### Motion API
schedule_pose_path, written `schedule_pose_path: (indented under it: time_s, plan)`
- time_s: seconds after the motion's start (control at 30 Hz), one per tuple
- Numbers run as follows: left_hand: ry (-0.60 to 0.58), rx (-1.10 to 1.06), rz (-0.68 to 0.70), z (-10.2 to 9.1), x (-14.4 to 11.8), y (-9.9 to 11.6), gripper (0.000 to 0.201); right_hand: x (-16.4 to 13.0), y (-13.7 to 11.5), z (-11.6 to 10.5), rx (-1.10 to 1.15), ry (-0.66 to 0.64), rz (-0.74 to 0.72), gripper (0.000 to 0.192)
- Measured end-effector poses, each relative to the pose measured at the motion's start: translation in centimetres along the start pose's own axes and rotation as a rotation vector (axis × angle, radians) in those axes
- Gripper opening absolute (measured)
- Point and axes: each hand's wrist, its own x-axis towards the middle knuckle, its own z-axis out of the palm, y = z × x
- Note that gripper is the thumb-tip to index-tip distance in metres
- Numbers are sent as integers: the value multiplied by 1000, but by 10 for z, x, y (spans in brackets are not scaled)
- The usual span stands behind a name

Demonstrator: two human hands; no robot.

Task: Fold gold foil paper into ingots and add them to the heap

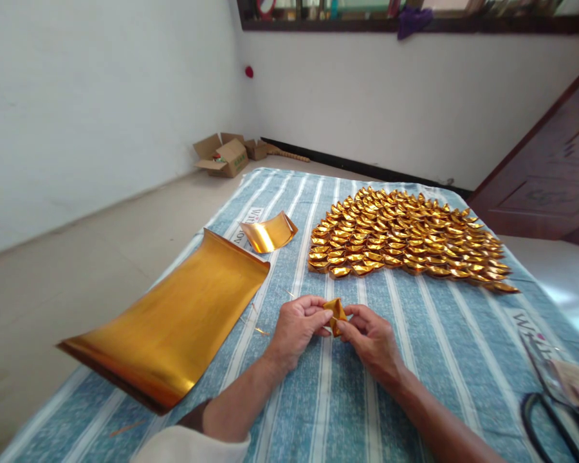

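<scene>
Both sets of fingertips pinch a small folded piece of gold paper (pixel 338 313), held just above the striped cloth (pixel 415 360) in the middle of the table. The left hand (pixel 296 328) grips it from the left side, thumb on top and fingers curled under, while the right hand (pixel 372 337) clasps it from the right, thumb and forefinger closed on its edge. The piece is creased into a pointed shape, standing a little tilted between the two hands. Both forearms run back toward the near edge of the table, with a pale sleeve (pixel 197 447) showing at the left elbow.

To the left of the hands lies a large gold sheet (pixel 174 328), curling up at its far end and hanging partly over the table's left edge. Just beyond it sits a smaller curled gold sheet (pixel 269 233). Farther back and to the right, well apart from the hands, a wide spread of finished gold folds (pixel 405 238) lies in close overlapping rows on the cloth. At the near right corner rest black-handled scissors (pixel 554 405), touching a flat clear packet (pixel 576 382).

On the floor by the far wall stands an open cardboard box (pixel 224 154), with a second smaller one just beside it. A dark wooden door (pixel 545 173) leans in at the right.
</scene>
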Motion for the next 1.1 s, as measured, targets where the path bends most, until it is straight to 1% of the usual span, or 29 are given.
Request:
schedule_pose_path:
  time_s: [0.2,0.3,0.47,0.6,0.7,0.87,1.1]
  plan:
    - [-22,0,0,1,-2,2,30,0,1,0,-36,43,-34,31]
    - [-5,-28,0,2,-3,5,35,0,1,-1,-12,70,-43,29]
    - [2,-71,-32,1,-3,6,21,1,2,-1,9,102,-41,22]
    - [-33,-109,-70,1,-3,2,20,1,3,0,-65,134,-101,19]
    - [-41,-125,-69,1,-3,0,21,0,4,2,-106,141,-133,18]
    - [-36,-130,-64,2,-3,0,20,-1,4,2,-112,128,-135,18]
    - [-83,-141,-83,0,-2,-2,22,-1,4,2,-86,118,-141,17]
